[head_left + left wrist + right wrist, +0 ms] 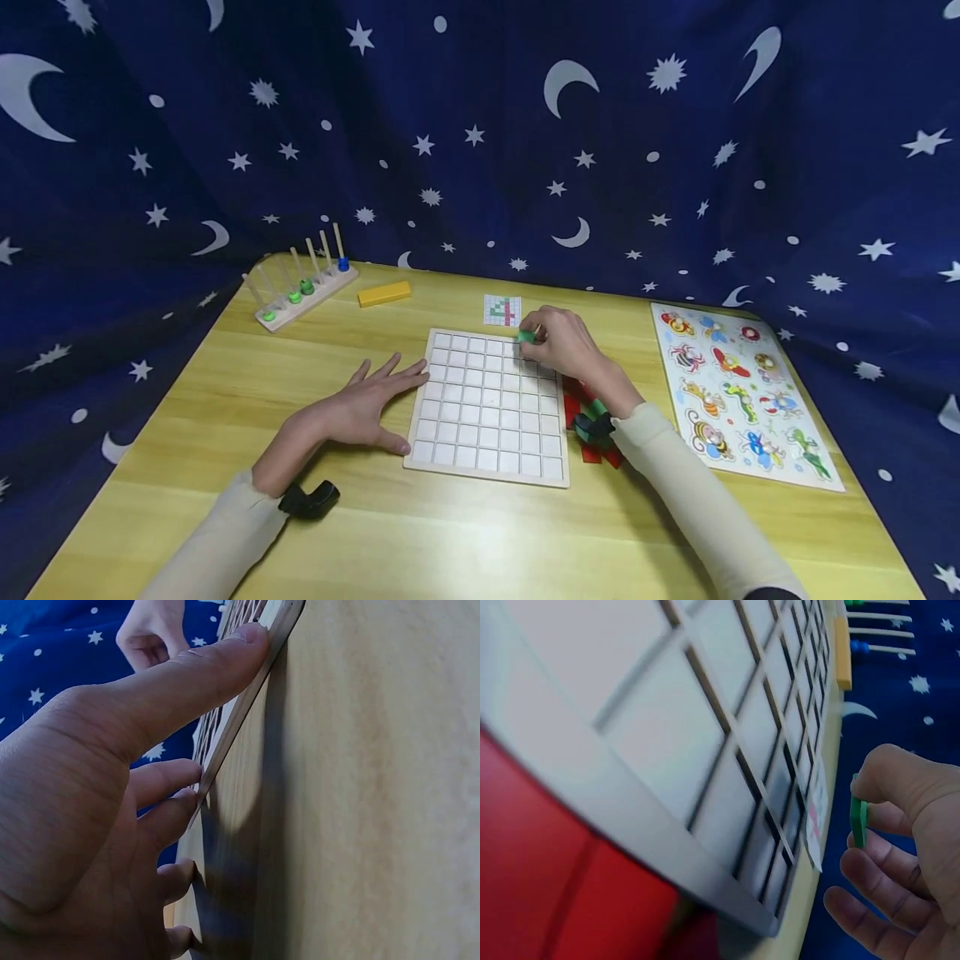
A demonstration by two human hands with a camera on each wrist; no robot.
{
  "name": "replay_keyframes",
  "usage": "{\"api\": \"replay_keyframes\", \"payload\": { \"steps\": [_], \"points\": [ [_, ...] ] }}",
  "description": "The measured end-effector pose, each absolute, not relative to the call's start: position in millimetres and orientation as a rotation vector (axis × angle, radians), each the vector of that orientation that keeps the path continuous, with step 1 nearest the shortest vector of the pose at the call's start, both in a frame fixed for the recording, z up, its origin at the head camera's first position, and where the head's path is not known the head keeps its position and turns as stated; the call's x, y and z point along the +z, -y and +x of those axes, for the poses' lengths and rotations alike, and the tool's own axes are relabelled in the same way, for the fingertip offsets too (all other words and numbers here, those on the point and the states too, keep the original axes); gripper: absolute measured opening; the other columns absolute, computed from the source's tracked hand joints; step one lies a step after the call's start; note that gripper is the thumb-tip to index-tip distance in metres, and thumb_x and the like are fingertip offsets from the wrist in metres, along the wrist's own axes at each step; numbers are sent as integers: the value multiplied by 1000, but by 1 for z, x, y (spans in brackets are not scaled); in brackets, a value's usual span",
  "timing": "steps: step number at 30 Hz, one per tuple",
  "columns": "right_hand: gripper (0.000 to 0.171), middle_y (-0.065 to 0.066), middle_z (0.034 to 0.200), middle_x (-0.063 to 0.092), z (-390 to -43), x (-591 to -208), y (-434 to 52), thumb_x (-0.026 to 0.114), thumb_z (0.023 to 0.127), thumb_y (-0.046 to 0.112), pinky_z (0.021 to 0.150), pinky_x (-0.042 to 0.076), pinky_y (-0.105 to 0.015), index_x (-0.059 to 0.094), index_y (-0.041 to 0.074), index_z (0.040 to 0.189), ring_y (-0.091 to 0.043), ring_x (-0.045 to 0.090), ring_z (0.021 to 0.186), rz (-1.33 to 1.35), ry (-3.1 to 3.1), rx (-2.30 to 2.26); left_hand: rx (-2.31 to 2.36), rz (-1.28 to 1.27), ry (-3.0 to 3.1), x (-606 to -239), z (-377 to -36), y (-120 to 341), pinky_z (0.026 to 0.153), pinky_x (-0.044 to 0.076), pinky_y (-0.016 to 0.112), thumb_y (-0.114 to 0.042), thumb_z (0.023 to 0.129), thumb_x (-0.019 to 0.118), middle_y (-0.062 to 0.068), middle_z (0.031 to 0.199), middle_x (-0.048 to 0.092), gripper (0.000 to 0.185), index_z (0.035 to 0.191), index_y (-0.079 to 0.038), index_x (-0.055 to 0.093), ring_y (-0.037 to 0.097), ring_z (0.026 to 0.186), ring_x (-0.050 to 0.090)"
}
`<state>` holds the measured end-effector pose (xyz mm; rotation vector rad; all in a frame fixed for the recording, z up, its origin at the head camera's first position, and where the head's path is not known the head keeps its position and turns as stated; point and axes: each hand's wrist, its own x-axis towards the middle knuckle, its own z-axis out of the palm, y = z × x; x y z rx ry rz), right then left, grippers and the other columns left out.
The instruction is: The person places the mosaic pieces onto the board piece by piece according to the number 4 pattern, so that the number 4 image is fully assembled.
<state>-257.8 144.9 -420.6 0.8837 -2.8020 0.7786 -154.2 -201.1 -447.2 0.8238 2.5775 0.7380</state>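
A white grid board (480, 408) with raised wooden dividers lies on the table. My right hand (562, 340) pinches a small green square tile (859, 817) between thumb and fingers, over the board's far right part. My left hand (367, 406) spreads its fingers along the board's left edge, with the thumb (244, 645) on the near part of the rim. Just beyond the board lies a small pattern card (502, 310) printed with green and red squares. Red tiles (591, 454) and some green ones are heaped by the board's right edge, partly hidden under the right wrist.
At the back left stands a wooden peg rack (315, 293) with green and blue beads. Next to it lies a yellow block (384, 293). An insect picture puzzle board (750, 400) lies on the right, close to the right forearm. A dark blue star-patterned cloth (480, 125) hangs behind the table.
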Motion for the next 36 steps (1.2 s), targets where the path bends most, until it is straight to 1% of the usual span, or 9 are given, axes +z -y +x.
{"api": "replay_keyframes", "payload": {
  "steps": [6, 15, 20, 27, 32, 36],
  "points": [
    [17, -5, 89, 69, -264, -418, -147, 76, 81, 13, 64, 53, -36, 75, 6, 96, -19, 66, 74, 893, 2806, 798, 728, 823, -2575, -448, -156, 202, 114, -4, 67, -53, 74, 85, -1, 167, 14, 106, 159, -19, 31, 35, 152, -1],
    [20, 0, 88, 64, -263, -423, -136, 78, 83, 17, 63, 50, -32, 77, 10, 101, -14, 58, 73, 944, 2857, 740, 733, 830, -2578, -447, -156, 203, 113, -4, 68, -54, 73, 85, -1, 167, 13, 107, 159, -19, 30, 34, 152, 0],
    [16, -1, 89, 66, -262, -426, -135, 77, 85, 16, 63, 50, -32, 78, 10, 100, -14, 59, 74, 974, 2867, 718, 740, 826, -2575, -447, -157, 203, 113, -4, 68, -55, 73, 85, -1, 167, 14, 108, 159, -19, 31, 34, 152, 0],
    [15, -3, 88, 67, -262, -431, -137, 76, 85, 14, 65, 51, -34, 78, 9, 99, -17, 61, 75, 1020, 2869, 696, 707, 795, -2569, -447, -159, 200, 115, -5, 64, -54, 73, 85, -5, 166, 12, 108, 159, -21, 29, 30, 152, -2],
    [16, -4, 86, 66, -262, -431, -135, 77, 83, 12, 64, 49, -34, 79, 8, 99, -16, 58, 73, 1063, 2855, 649, 715, 799, -2572, -448, -158, 200, 115, -5, 65, -53, 73, 85, -4, 166, 12, 107, 159, -21, 30, 31, 152, -2],
    [15, -3, 86, 66, -263, -429, -134, 79, 84, 12, 61, 46, -33, 80, 8, 98, -15, 54, 70, 1085, 2857, 633, 724, 796, -2570, -449, -158, 201, 115, -6, 64, -53, 73, 85, -4, 166, 12, 107, 159, -21, 30, 30, 152, -2]
  ]
}}
